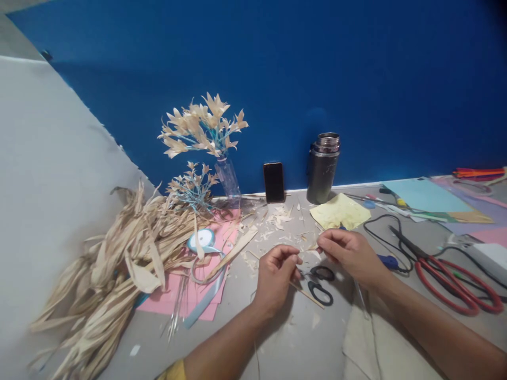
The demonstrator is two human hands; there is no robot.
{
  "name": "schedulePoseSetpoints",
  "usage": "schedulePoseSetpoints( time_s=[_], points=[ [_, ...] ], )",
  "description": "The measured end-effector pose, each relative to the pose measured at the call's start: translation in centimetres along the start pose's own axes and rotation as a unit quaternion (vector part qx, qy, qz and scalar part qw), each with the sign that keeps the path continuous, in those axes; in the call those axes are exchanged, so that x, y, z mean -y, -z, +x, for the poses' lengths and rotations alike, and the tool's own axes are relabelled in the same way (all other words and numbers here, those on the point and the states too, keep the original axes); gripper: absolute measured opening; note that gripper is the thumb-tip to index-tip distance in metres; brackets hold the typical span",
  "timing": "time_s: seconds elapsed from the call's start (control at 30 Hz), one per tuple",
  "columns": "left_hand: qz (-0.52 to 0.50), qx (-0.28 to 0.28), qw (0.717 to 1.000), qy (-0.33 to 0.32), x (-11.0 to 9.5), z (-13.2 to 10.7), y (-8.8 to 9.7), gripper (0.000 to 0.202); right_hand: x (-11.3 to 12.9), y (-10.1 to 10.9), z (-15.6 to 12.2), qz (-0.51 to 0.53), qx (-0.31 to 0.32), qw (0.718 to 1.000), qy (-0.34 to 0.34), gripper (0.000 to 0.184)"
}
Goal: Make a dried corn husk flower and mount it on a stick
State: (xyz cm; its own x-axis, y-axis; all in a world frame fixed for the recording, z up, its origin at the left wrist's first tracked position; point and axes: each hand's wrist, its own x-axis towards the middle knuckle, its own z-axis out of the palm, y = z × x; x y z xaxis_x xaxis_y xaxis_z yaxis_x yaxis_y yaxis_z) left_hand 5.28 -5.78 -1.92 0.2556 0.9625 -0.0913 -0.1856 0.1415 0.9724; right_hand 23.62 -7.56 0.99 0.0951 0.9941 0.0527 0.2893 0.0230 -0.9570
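Note:
Over the middle of the table, my left hand (278, 272) is closed in a pinch, thumb against forefinger; what lies between them is too small to make out. My right hand (354, 255) faces it a short gap away, its fingertips pinched on a small pale strip of dried husk (311, 249). Just below both hands lies a pair of black-handled scissors (321, 287), partly covered by my left fingers. A thin stick (312, 300) passes beside the scissors. Husk scraps (277, 221) are strewn behind my hands.
At left are a heap of dried corn husks (111, 269), pink paper (170, 301) and a ribbon spool (201, 240). Husk flowers (209, 126) stand in a clear bottle (228, 182). Behind are a phone (273, 182) and a flask (324, 171); large red-handled scissors (447, 279) lie right.

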Motion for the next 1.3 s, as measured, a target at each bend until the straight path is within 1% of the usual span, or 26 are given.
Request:
schedulePoseSetpoints(
  time_s=[0.07, 0.17, 0.23, 0.27, 0.3, 0.33, 0.37, 0.43, 0.47, 0.5, 0.53, 0.57, 0.6, 0.67, 0.77, 0.83, 0.97, 1.07, 1.17, 1.3],
  points=[
    [-0.02, -0.002, 1.0, 0.011, 0.1, 0.2, 0.2, 0.029, 0.0, 0.2, 0.0, 0.03, 0.007, 1.0, 0.002, 0.042],
    [-0.039, -0.024, 0.999, 0.013, 0.0, 0.8, 0.9, 0.04, -0.5, 0.5, 0.0, 0.11, 0.031, 0.993, -0.005, 0.043],
    [-0.046, -0.037, 0.998, 0.019, -0.4, 1.2, 1.5, 0.044, -0.9, 0.6, 0.0, 0.168, 0.047, 0.985, -0.017, 0.044],
    [-0.033, -0.04, 0.998, 0.02, -0.7, 1.4, 1.9, 0.046, -1.0, 0.6, 0.1, 0.192, 0.052, 0.98, -0.023, 0.044],
    [-0.002, -0.041, 0.999, 0.013, -1.2, 1.5, 2.2, 0.046, -1.1, 0.6, 0.1, 0.212, 0.055, 0.975, -0.03, 0.044],
    [0.046, -0.048, 0.998, -0.01, -1.8, 1.5, 2.5, 0.045, -1.2, 0.6, 0.2, 0.229, 0.058, 0.971, -0.038, 0.045],
    [0.106, -0.048, 0.992, -0.047, -2.4, 1.5, 2.8, 0.04, -1.2, 0.5, 0.2, 0.242, 0.06, 0.967, -0.047, 0.045],
    [0.2, -0.048, 0.97, -0.129, -3.7, 1.1, 3.0, 0.017, -1.2, 0.4, 0.2, 0.253, 0.066, 0.963, -0.061, 0.045],
    [0.221, -0.035, 0.965, -0.136, -4.2, 0.8, 3.0, 0.013, -1.1, 0.4, 0.2, 0.25, 0.069, 0.964, -0.064, 0.045],
    [0.222, -0.013, 0.968, -0.117, -4.6, 0.5, 2.8, 0.015, -1.1, 0.3, 0.2, 0.239, 0.073, 0.966, -0.061, 0.044],
    [0.208, 0.018, 0.974, -0.085, -4.9, 0.2, 2.6, 0.022, -1.0, 0.3, 0.2, 0.224, 0.076, 0.97, -0.055, 0.044],
    [0.185, 0.053, 0.98, -0.046, -5.1, 0.0, 2.4, 0.029, -0.9, 0.2, 0.1, 0.206, 0.079, 0.974, -0.047, 0.045],
    [0.157, 0.088, 0.984, -0.012, -5.1, -0.2, 2.1, 0.031, -0.8, 0.1, 0.0, 0.187, 0.083, 0.978, -0.04, 0.045],
    [0.1, 0.139, 0.985, 0.034, -4.9, -0.3, 1.7, 0.028, -0.6, 0.0, -0.2, 0.154, 0.093, 0.983, -0.03, 0.047],
    [0.049, 0.186, 0.978, 0.082, -4.3, -0.2, 1.4, 0.026, -0.4, -0.2, -0.4, 0.128, 0.104, 0.986, -0.023, 0.046],
    [0.031, 0.196, 0.974, 0.106, -3.8, -0.1, 1.5, 0.028, -0.5, -0.3, -0.4, 0.12, 0.111, 0.986, -0.02, 0.045],
    [0.006, 0.182, 0.974, 0.136, -3.2, 0.1, 1.5, 0.035, -0.5, -0.2, -0.4, 0.107, 0.118, 0.987, -0.018, 0.045],
    [-0.013, 0.186, 0.97, 0.155, -2.9, 0.2, 1.5, 0.039, -0.4, -0.1, -0.4, 0.102, 0.128, 0.986, -0.021, 0.046],
    [-0.025, 0.189, 0.968, 0.163, -2.7, 0.3, 1.7, 0.04, -0.3, -0.1, -0.4, 0.099, 0.135, 0.986, -0.022, 0.045],
    [-0.026, 0.185, 0.969, 0.163, -2.4, 0.3, 1.8, 0.036, -0.4, -0.1, -0.6, 0.092, 0.142, 0.985, -0.026, 0.045]
  ],
)
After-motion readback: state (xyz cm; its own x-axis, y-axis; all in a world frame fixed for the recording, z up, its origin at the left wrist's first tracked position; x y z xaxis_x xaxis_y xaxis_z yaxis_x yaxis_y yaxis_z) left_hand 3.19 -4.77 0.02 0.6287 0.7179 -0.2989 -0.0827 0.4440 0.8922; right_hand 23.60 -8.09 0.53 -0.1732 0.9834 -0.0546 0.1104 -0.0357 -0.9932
